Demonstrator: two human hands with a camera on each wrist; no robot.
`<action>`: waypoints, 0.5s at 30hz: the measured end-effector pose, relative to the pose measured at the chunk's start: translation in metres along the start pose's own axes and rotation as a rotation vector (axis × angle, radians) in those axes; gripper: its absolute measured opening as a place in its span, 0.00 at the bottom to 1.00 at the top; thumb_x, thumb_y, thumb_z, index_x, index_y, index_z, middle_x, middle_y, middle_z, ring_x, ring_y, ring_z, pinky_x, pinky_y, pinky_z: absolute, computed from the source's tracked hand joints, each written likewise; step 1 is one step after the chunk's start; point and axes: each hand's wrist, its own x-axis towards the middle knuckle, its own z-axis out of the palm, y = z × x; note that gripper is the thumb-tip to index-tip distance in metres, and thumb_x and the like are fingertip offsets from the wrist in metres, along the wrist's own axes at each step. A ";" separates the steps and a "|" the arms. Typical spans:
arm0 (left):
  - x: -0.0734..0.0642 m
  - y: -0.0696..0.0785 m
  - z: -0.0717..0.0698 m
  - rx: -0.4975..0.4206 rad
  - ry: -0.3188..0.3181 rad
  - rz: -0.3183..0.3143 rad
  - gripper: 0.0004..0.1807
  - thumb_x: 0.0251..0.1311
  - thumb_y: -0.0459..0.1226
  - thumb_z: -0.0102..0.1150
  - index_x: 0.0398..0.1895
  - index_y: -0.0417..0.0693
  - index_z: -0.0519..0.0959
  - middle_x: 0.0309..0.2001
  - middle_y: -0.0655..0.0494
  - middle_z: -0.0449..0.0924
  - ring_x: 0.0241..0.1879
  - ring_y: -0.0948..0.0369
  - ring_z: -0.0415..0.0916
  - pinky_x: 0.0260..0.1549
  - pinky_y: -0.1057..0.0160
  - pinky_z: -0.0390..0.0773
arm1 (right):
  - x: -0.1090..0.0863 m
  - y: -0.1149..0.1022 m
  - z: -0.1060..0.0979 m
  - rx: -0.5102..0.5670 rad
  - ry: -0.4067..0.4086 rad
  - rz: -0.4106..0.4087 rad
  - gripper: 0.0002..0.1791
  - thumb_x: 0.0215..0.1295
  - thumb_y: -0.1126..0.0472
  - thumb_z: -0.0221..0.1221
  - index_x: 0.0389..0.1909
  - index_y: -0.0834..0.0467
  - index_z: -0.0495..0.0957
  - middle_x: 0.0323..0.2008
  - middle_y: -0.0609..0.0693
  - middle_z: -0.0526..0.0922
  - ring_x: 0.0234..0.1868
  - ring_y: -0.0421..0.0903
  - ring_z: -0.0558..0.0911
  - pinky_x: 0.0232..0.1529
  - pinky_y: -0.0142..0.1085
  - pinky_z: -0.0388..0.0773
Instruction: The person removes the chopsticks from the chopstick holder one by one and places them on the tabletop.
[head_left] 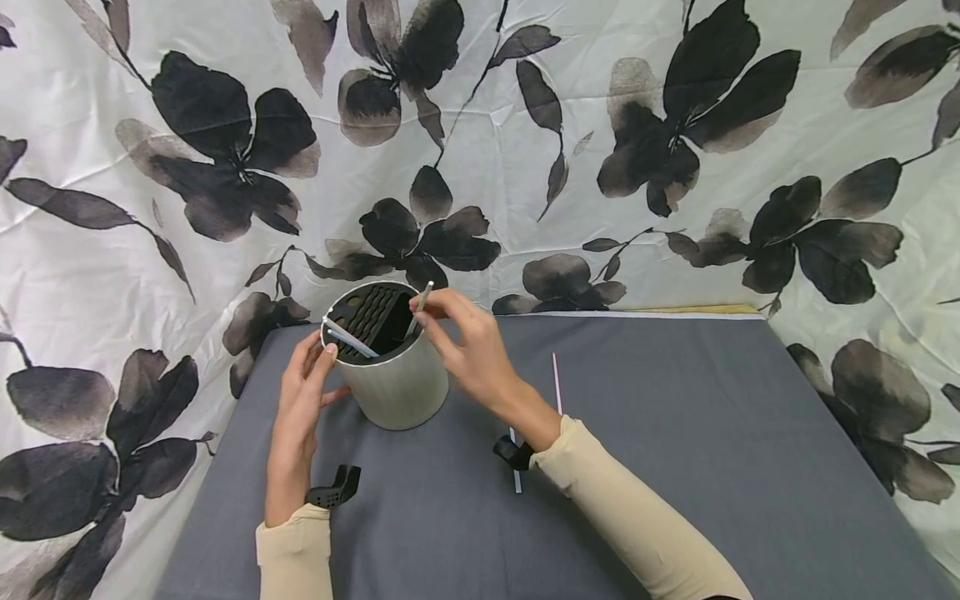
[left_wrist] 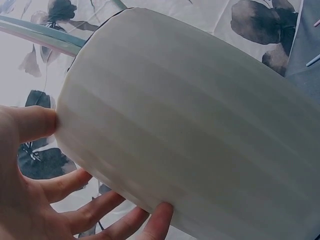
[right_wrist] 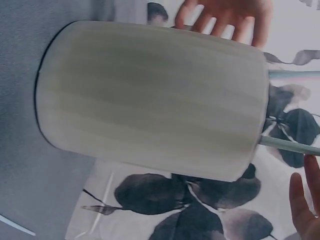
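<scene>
On the grey table (head_left: 675, 417), upright between your hands, stands the off-white pen holder (head_left: 401, 396) with its black slotted insert (head_left: 367, 304); your left hand (head_left: 296, 408) holds it by the side, thumb at the rim; your right hand (head_left: 472, 346) has a narrow grip, pinching a greyish stick (right_wrist: 290, 145) over the opening; a bluish stick (head_left: 351, 337) leans out at the left; a pink stick (head_left: 557, 375) lies beyond your right wrist.
</scene>
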 end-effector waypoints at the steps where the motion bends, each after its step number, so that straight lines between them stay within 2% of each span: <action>1: 0.000 0.000 0.000 0.003 0.000 -0.001 0.36 0.77 0.57 0.51 0.82 0.59 0.59 0.82 0.51 0.57 0.77 0.54 0.62 0.52 0.55 0.85 | 0.001 -0.003 -0.002 0.013 0.022 -0.006 0.09 0.70 0.72 0.63 0.48 0.61 0.82 0.47 0.54 0.87 0.47 0.46 0.87 0.53 0.34 0.83; 6: 0.000 0.002 -0.001 0.006 0.007 0.002 0.36 0.76 0.57 0.51 0.82 0.60 0.59 0.82 0.52 0.58 0.76 0.55 0.62 0.52 0.56 0.85 | 0.009 -0.015 -0.017 0.084 0.108 -0.018 0.09 0.72 0.71 0.62 0.50 0.65 0.81 0.47 0.58 0.87 0.49 0.49 0.88 0.54 0.36 0.85; 12: 0.001 0.001 -0.001 0.000 -0.002 0.001 0.35 0.77 0.56 0.51 0.82 0.58 0.59 0.81 0.51 0.58 0.76 0.55 0.63 0.51 0.57 0.85 | 0.017 -0.026 -0.038 0.129 0.200 -0.031 0.11 0.72 0.75 0.59 0.53 0.70 0.79 0.46 0.64 0.86 0.46 0.53 0.88 0.49 0.38 0.87; 15: 0.000 0.001 -0.001 -0.003 -0.004 0.001 0.35 0.77 0.56 0.51 0.82 0.58 0.59 0.81 0.51 0.58 0.76 0.55 0.63 0.51 0.56 0.85 | 0.019 -0.030 -0.049 0.147 0.242 -0.028 0.13 0.72 0.77 0.58 0.55 0.72 0.78 0.44 0.66 0.85 0.46 0.48 0.88 0.48 0.40 0.87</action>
